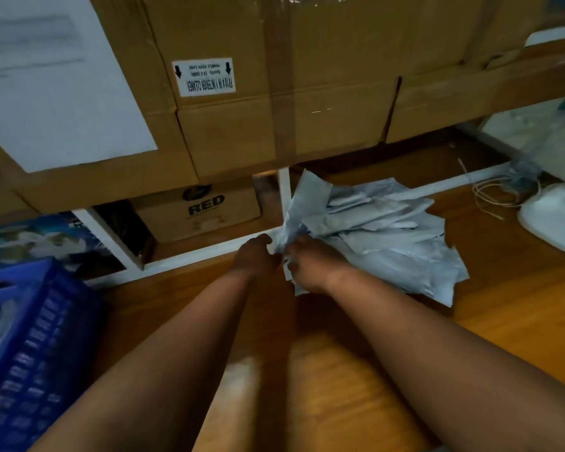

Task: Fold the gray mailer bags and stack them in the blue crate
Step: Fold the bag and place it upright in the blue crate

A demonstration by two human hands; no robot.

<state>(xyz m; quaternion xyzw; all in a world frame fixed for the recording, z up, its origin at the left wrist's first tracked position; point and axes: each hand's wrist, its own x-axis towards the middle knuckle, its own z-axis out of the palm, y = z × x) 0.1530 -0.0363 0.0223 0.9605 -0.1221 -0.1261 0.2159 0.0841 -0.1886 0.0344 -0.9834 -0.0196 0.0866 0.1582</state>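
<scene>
A loose pile of gray mailer bags (385,236) lies on the wooden floor (503,288) in the middle right. One gray mailer bag (304,197) stands up from the pile's left edge. My left hand (256,256) and my right hand (310,265) sit close together at that edge, and both pinch the lower end of this raised bag. The blue crate (30,347) stands at the lower left, with pale folded material dimly visible inside it.
Large cardboard boxes (274,102) fill a white shelf frame (284,194) behind the pile, and a smaller box marked RED (203,210) sits underneath. A white fan base (555,220) and a thin cord (493,194) are at the right.
</scene>
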